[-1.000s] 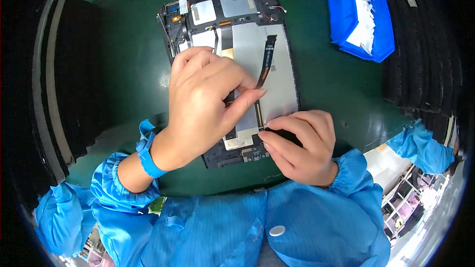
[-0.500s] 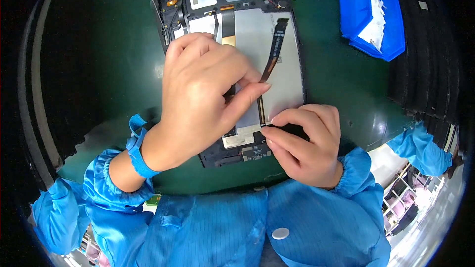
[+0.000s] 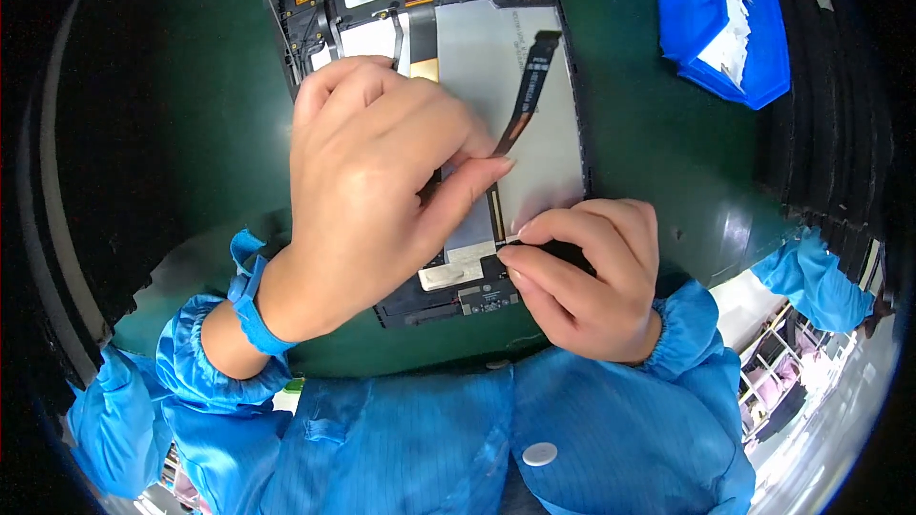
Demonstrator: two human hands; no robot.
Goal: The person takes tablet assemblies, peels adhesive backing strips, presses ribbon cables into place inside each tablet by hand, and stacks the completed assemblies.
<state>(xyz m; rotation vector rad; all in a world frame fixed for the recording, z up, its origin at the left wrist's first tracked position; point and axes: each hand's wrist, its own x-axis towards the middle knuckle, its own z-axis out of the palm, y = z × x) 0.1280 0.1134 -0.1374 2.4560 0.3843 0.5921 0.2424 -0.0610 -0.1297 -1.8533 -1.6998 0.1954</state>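
An opened tablet-like device (image 3: 539, 157) lies in front of me, its black frame and silver-grey inner panels exposed. My left hand (image 3: 367, 195) reaches over its middle, thumb and forefinger pinched on a narrow black flex cable (image 3: 534, 81). Above the pinch, the free end of that cable stands up, tilted to the right; below, it runs down toward the device's near edge. There my right hand (image 3: 596, 272) has thumb and forefinger closed at the cable's lower end, beside a pale tape strip (image 3: 453, 272). Whatever lies between those right fingertips is hidden.
A blue plastic bin (image 3: 692, 10) holding white slips stands on the green work surface (image 3: 649, 143) at the far right. Black ribbed material (image 3: 825, 95) borders the right side. A blue strap (image 3: 253, 300) circles my left wrist.
The device has shifted slightly left and away, turning a little. My left hand has moved left with the cable still pinched; my right hand stays almost in place.
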